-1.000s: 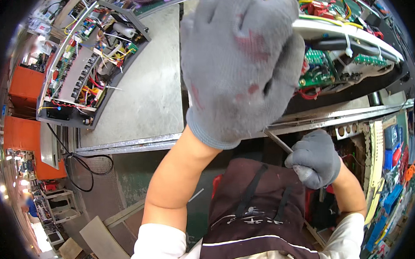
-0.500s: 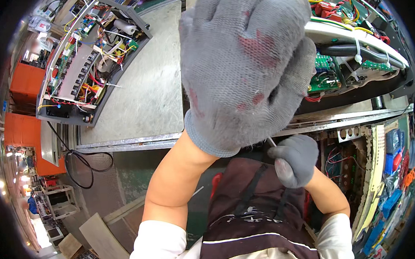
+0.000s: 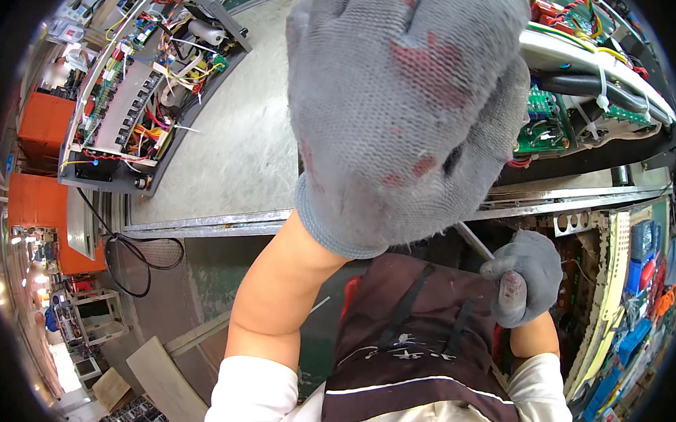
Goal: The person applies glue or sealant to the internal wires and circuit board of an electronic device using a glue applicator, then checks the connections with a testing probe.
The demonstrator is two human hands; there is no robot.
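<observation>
My left hand (image 3: 406, 127), in a grey knit glove with red stains, is raised very close to the camera, its fingers curled closed. Whatever it may hold is hidden behind the glove. Lower and to the right, my right hand (image 3: 530, 282), gloved too, is closed on the lower end of a narrow pale grey strip (image 3: 474, 241). The strip slants up and passes out of sight behind my left hand; its kind cannot be made out. Behind the left hand, on the right, sits an open electronic unit (image 3: 610, 123) with green circuit boards, black cable and white cable ties.
Another open unit (image 3: 144, 99) with coloured wires stands at the left of the metal worktop (image 3: 253, 125). A black cable (image 3: 143, 266) hangs off the worktop's left edge. Orange bins (image 3: 36, 199) stand farther left. Blue tools (image 3: 640, 334) lie at the far right.
My right hand has moved right and slightly down, and more of the grey strip shows between the hands. The closed left hand has come slightly nearer the camera.
</observation>
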